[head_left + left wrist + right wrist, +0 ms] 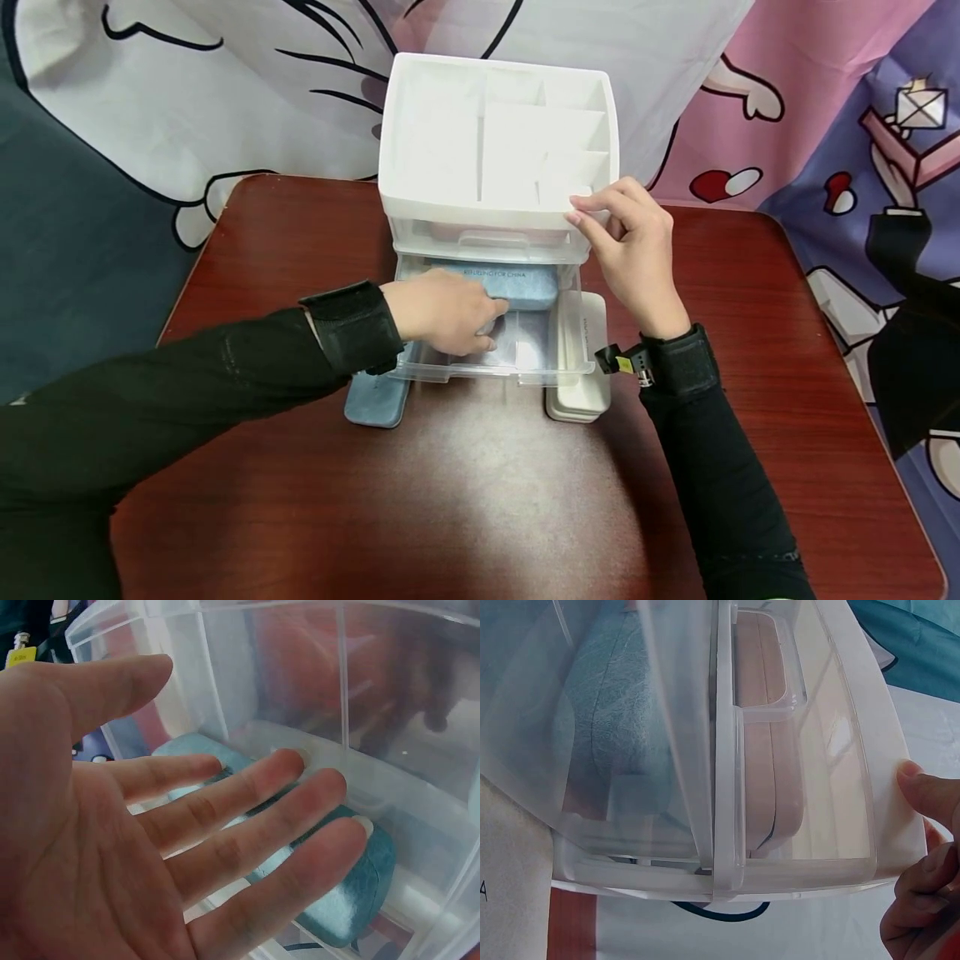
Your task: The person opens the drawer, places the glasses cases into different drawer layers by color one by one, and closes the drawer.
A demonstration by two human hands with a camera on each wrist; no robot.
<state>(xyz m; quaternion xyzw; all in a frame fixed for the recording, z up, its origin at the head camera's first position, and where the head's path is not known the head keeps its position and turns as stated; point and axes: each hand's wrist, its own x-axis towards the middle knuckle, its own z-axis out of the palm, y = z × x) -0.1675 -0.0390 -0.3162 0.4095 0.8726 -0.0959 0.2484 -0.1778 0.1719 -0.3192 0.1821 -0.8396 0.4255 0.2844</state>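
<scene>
My left hand (450, 312) is inside the pulled-out lower clear drawer (555, 377). In the left wrist view its fingers are spread and fairly straight, above a blue case (349, 900) that lies in the drawer. The head view shows that blue case (528, 287) at the back of the drawer, with lettering on it. My right hand (637, 242) pinches the front right corner of the white storage box (431, 125) between thumb and fingers. A pinkish case (772, 780) shows through the closed upper drawer (836, 810).
Another blue case (377, 402) lies on the brown table (480, 500), left of the drawer. White cases (581, 406) are stacked at its right, partly seen through the drawer wall. The box's top has several divided compartments. A printed cloth (225, 100) hangs behind the table.
</scene>
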